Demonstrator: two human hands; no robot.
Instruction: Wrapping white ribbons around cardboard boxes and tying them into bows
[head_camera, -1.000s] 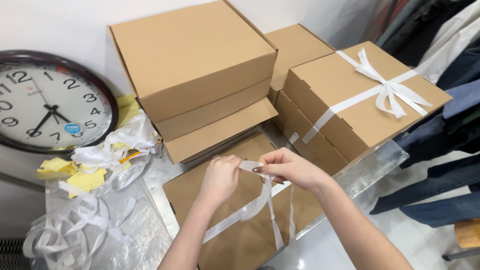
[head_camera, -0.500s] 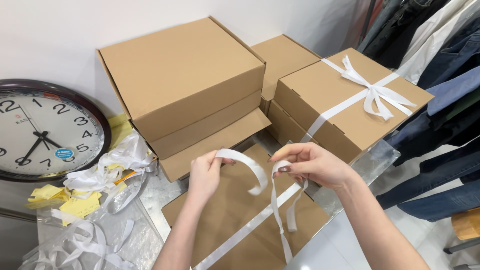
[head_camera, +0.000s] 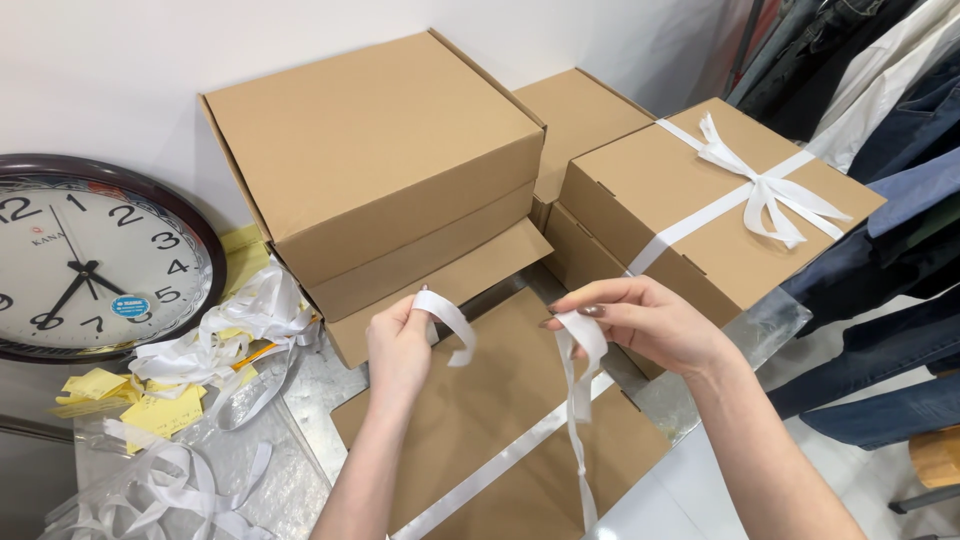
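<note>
White ribbon (head_camera: 575, 400) looped between left hand (head_camera: 398, 345), right hand (head_camera: 640, 325), over brown box (head_camera: 480, 440).

Boxes (head_camera: 380, 170) were matt brown cardboard, smooth-faced. Ribbon (head_camera: 580, 370) was white cloth with a faint satin sheen. Tabletop (head_camera: 320, 385) appeared to be dull scratched metal. Clock (head_camera: 85, 255) had a glossy dark rim and glazed face. Notes (head_camera: 160, 410) were yellow paper. Bag (head_camera: 240, 490) was clear crinkled plastic.

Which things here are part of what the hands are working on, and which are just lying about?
In hand: left hand, right hand, white ribbon, flat cardboard box.

Lying about: stacked boxes, bow-tied box, wall clock, ribbon scraps, yellow notes.
</note>
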